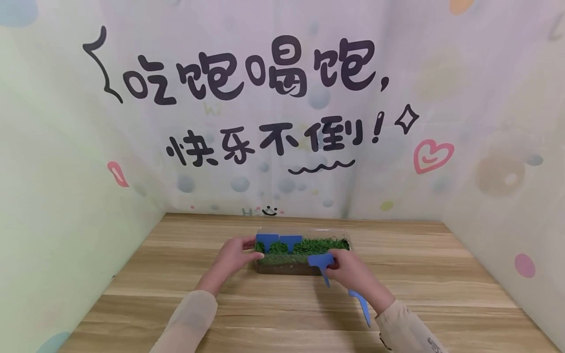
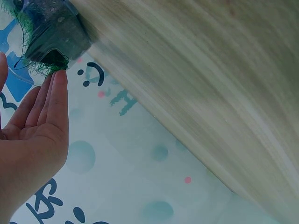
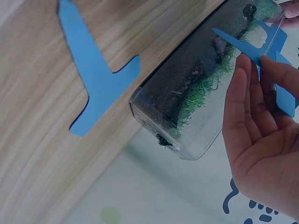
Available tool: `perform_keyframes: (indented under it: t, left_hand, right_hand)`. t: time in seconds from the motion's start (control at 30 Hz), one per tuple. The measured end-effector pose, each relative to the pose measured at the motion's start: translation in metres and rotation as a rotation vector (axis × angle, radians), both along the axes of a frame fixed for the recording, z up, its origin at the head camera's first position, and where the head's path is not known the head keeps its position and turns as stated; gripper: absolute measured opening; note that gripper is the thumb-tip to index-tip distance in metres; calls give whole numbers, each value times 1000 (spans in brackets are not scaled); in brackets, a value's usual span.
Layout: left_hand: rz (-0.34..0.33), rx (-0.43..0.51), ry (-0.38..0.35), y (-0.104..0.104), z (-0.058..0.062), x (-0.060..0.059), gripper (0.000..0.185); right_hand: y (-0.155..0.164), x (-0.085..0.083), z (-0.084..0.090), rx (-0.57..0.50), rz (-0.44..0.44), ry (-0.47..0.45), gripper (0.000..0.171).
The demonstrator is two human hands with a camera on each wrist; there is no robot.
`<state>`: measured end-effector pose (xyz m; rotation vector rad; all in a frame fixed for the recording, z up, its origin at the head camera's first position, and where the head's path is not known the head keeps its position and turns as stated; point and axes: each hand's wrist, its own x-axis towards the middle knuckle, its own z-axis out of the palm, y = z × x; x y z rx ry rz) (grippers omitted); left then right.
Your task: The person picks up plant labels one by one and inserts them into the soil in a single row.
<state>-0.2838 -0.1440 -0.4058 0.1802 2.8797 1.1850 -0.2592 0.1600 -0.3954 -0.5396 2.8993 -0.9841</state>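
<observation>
A clear plastic planter box (image 1: 282, 268) with dark soil and green grass (image 1: 324, 243) stands on the table. My left hand (image 1: 233, 256) holds its left end, thumb at the front and fingers round the far side. Two blue T-shaped plant labels (image 1: 267, 240) stand upright in the grass at the left. My right hand (image 1: 353, 270) pinches a third blue plant label (image 1: 321, 263) by its wide head, stem pointing down, before the box's front wall. Another blue plant label (image 3: 93, 77) lies flat on the table near my right wrist.
The wood-grain table (image 1: 176, 264) runs back to a printed cloth backdrop (image 1: 282, 191) with black lettering. Pale cloth walls, such as the right one (image 1: 499, 220), rise at both sides. The box's right end (image 3: 163, 140) lies close to the loose label.
</observation>
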Motion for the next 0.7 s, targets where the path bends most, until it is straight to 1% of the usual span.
perform_keyframes:
  t: [0.27, 0.4, 0.53, 0.63, 0.7]
  left_hand:
    - [0, 5, -2, -1, -1, 0, 61]
    - [-2, 6, -2, -1, -1, 0, 61]
    - [-3, 2, 1, 0, -1, 0, 61]
    - [-3, -2, 1, 0, 0, 0, 61]
    - [-2, -5, 1, 0, 0, 0, 61]
  right_hand:
    - [-4, -1, 3, -8, -34, 17, 22]
    - [-6, -3, 5, -12, -53, 39, 17]
    - [-7, -3, 10, -13, -75, 62, 7]
    - [-7, -4, 12, -19, -76, 78, 6]
    - [-7, -5, 13, -18, -76, 88, 11]
